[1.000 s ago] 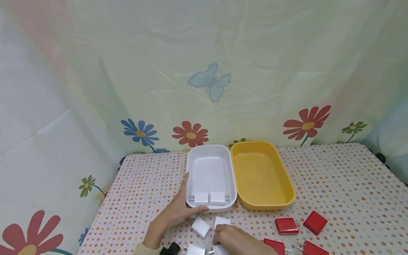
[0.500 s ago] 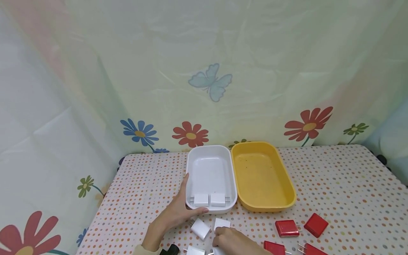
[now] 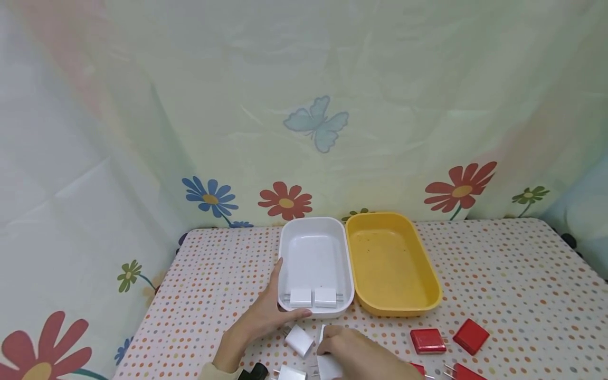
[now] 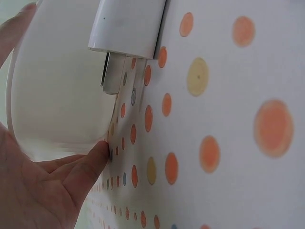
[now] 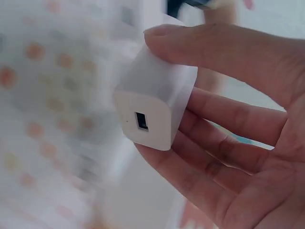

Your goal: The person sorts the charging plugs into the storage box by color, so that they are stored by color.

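In the head view my left hand (image 3: 261,314) holds the near left corner of a white tray (image 3: 313,253), thumb along the front rim and fingers against the left side. Two white USB chargers (image 3: 301,297) lie inside at its near end. My right hand (image 3: 358,353) is just in front of the tray, mostly covering what it holds. The right wrist view shows a white USB charger (image 5: 147,100) pinched between thumb and fingers, its port facing the camera. Around the hands lie more white chargers (image 3: 299,340) with metal prongs.
A yellow tray (image 3: 391,264) stands against the white one's right side. Several red chargers (image 3: 428,341) lie at the front right of the dotted tablecloth (image 3: 513,274). A black object (image 3: 254,372) is by the left wrist. A printed curtain (image 3: 313,68) hangs behind.
My right hand has shifted slightly up and right, and the white charger under its fingers has tilted in its grip. The left hand stays on the white tray.
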Tool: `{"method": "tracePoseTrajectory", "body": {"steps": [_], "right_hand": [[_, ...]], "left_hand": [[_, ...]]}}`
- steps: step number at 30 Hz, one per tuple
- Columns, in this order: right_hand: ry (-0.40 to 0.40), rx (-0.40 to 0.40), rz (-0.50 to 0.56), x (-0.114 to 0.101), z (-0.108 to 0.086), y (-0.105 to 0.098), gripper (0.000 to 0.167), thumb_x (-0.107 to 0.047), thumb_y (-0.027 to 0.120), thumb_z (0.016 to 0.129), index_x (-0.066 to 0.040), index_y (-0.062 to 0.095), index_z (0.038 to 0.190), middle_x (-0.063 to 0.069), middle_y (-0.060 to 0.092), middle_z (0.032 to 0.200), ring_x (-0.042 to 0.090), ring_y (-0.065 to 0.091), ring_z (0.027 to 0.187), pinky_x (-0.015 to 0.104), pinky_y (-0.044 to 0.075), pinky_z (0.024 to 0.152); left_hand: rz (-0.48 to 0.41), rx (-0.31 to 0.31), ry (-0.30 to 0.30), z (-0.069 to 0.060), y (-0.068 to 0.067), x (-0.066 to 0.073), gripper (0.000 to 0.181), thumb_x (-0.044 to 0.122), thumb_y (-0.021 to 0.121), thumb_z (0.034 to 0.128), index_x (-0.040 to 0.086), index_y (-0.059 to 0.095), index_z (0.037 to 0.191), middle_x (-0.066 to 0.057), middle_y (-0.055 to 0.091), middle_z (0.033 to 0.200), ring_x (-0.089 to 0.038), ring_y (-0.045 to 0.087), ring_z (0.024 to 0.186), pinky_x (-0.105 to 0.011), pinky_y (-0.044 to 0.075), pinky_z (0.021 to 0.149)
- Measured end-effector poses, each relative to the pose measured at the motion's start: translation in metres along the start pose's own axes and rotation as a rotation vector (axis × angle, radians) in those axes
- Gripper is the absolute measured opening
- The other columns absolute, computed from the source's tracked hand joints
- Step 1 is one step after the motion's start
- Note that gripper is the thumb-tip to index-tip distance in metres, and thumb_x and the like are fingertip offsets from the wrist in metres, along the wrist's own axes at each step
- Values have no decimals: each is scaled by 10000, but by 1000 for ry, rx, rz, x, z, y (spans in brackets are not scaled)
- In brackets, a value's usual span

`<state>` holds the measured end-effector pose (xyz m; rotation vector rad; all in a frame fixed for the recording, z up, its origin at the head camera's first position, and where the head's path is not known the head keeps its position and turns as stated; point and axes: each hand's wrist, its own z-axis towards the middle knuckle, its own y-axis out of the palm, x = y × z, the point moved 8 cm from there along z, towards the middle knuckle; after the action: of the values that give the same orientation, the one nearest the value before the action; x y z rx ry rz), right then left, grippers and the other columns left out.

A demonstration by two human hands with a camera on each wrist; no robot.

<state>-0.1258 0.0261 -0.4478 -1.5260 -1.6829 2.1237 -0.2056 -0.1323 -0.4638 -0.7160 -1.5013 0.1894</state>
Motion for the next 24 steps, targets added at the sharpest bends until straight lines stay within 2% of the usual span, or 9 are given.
{"method": "tracePoseTrajectory", "body": {"steps": [2,4,8,11,16,21,24], "right_hand": [[71,22,-22,-23,-3,-31,370,-267,946,782,-146,794,1097,-95,681,1069,2,584,919,292,577,819],[58,88,-73,-39,-2,-57,375,-183,954,763,-112,788,1092,-41,691,1084,44,601,915,303,586,812],[-26,230,-168,-51,13,-97,376,-94,960,732,-22,781,1055,44,700,1022,109,635,860,263,590,752],[-21,281,-187,-51,32,-118,362,-85,951,753,9,779,1058,76,708,1007,156,643,857,281,598,767],[25,306,-209,-40,66,-130,357,-90,942,775,45,780,1063,115,733,996,207,639,859,314,599,786],[96,284,-159,-21,91,-122,318,-49,934,772,65,783,1028,117,747,941,207,621,834,349,580,778],[130,278,-127,-10,99,-115,295,-29,927,775,67,783,1014,110,737,916,203,596,806,369,567,773]], "left_hand": [[5,-1,-3,0,0,0,1288,460,886,828,210,-38,1691,-224,253,1689,-416,367,1486,-661,327,1144],[5,-5,-6,0,0,0,1285,464,881,832,208,-41,1690,-230,252,1688,-426,370,1483,-671,329,1140],[2,-16,-12,0,0,-2,1290,496,872,832,214,-50,1689,-219,284,1676,-392,420,1447,-657,346,1130],[13,-20,-18,0,0,-5,1282,513,862,837,223,-52,1688,-183,310,1669,-343,442,1425,-634,353,1128],[25,-18,-27,-2,-2,-9,1270,497,859,849,210,-53,1686,-151,340,1657,-322,469,1404,-628,372,1114],[20,-26,-20,-1,0,-8,1264,501,852,856,218,-59,1685,-140,394,1626,-282,525,1349,-594,408,1093],[8,-34,-15,2,3,-5,1262,494,854,855,226,-58,1686,-140,408,1615,-275,529,1349,-585,407,1100]]}}
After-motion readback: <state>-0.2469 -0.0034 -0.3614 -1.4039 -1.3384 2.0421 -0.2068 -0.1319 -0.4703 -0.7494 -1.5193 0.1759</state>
